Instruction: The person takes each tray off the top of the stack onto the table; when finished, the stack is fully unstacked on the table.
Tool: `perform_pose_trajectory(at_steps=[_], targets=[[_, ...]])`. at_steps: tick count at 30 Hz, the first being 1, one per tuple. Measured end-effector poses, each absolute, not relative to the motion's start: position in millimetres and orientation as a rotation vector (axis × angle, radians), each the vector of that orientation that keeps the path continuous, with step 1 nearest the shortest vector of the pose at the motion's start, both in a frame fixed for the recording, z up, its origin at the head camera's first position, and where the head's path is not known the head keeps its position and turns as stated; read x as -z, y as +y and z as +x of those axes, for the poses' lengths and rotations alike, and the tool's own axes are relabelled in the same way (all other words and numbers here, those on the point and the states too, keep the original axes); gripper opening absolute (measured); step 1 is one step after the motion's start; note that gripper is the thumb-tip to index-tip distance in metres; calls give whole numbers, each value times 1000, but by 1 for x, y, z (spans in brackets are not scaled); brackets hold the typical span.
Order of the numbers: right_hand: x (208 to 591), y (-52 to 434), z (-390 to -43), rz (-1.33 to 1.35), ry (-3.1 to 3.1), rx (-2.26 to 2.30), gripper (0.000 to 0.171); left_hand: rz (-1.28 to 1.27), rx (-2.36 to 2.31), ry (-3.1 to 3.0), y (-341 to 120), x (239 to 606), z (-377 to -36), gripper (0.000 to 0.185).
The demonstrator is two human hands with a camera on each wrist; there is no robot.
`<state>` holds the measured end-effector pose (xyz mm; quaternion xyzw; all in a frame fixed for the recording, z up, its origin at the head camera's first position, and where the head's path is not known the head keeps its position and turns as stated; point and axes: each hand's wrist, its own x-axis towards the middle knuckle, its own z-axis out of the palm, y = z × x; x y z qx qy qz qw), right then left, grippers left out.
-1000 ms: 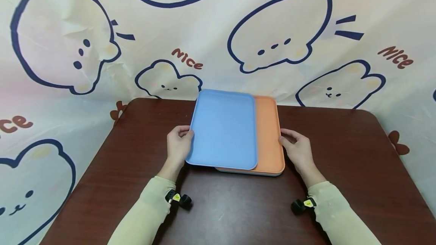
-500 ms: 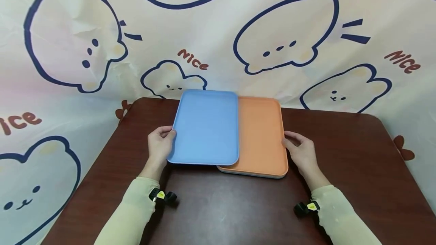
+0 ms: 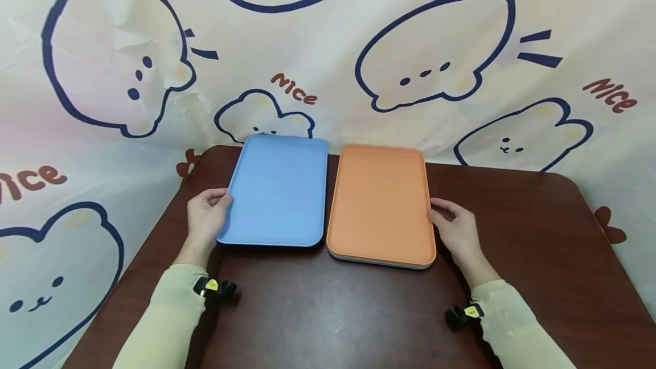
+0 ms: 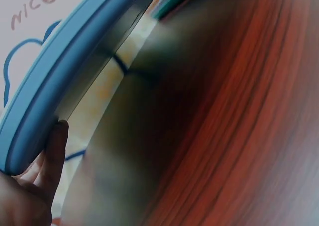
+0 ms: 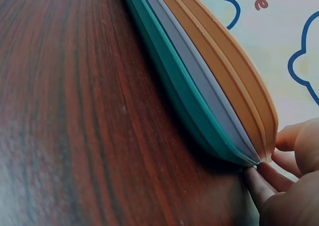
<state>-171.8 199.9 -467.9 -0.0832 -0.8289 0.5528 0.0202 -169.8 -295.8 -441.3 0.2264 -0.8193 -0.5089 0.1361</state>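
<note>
My left hand (image 3: pixel 207 215) grips a blue tray (image 3: pixel 277 192) by its left edge. In the left wrist view the blue tray (image 4: pixel 65 71) is raised off the table, with a finger (image 4: pixel 56 153) against its underside. Beside it on the right, a stack with an orange tray (image 3: pixel 381 204) on top rests on the table. The right wrist view shows a pale lilac tray (image 5: pixel 192 69) and a teal tray (image 5: pixel 184 94) beneath the orange one. My right hand (image 3: pixel 458 232) pinches the stack's right edge, with fingers (image 5: pixel 256 186) at its side.
Both trays' area lies on a dark brown wooden table (image 3: pixel 328 312). Behind it hangs a pale cloth (image 3: pixel 328 33) printed with cartoon outlines. The far table edge runs just behind the trays.
The blue tray has moved left with my left hand, off the orange tray, so a narrow gap now separates them and the whole orange top shows. My right hand stays at the stack's edge.
</note>
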Motion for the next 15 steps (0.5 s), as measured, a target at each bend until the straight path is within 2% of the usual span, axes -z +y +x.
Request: perform_pose_trajectory(at_steps=[15], targets=[[471,200,-171,-260,-2578,-1717,37,791,1392,-2505,-344,443,-175,40]])
